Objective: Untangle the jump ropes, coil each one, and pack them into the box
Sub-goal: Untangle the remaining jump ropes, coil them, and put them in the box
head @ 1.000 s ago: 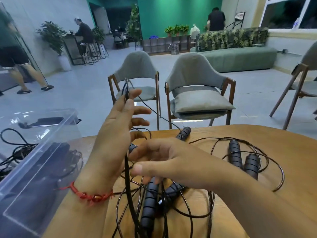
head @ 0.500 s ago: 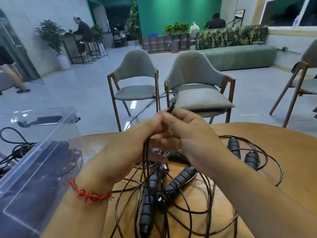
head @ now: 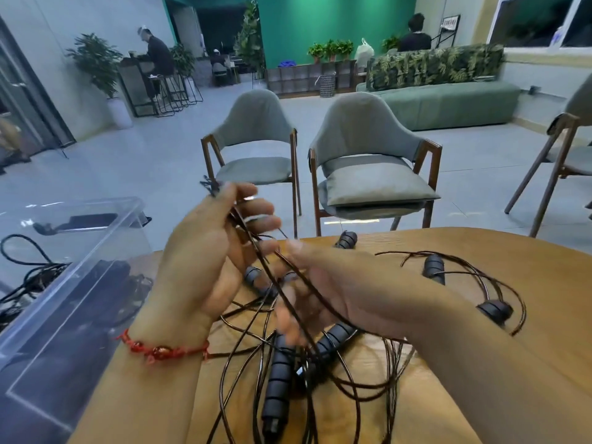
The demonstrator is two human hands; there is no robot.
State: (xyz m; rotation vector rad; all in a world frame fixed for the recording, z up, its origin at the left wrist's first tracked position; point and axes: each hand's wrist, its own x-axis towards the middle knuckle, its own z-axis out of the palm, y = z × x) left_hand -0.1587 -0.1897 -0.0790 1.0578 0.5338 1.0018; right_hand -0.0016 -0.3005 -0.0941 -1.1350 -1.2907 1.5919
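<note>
Fingers (head: pixel 261 206) of the left hand (head: pixel 198 267) curl round a bunch of black cord (head: pixel 270 272), raised over the table (head: pixel 544 283), probably to draw it clear of the tangle. On the right hand (head: pixel 336 290) the fingers blur beside one strand, so their grip cannot be told. The other jump ropes (head: pixel 277 379) sprawl near the table's near edge, and the clear box (head: pixel 64 299) stands at its left edge.

Even indoor light; floor glare; wide-angle edge bending; right hand (head: pixel 315 293) motion-blurred

Bare forearms, no sleeves; red braided string bracelet (head: pixel 161 350) with beads, left wrist.
</note>
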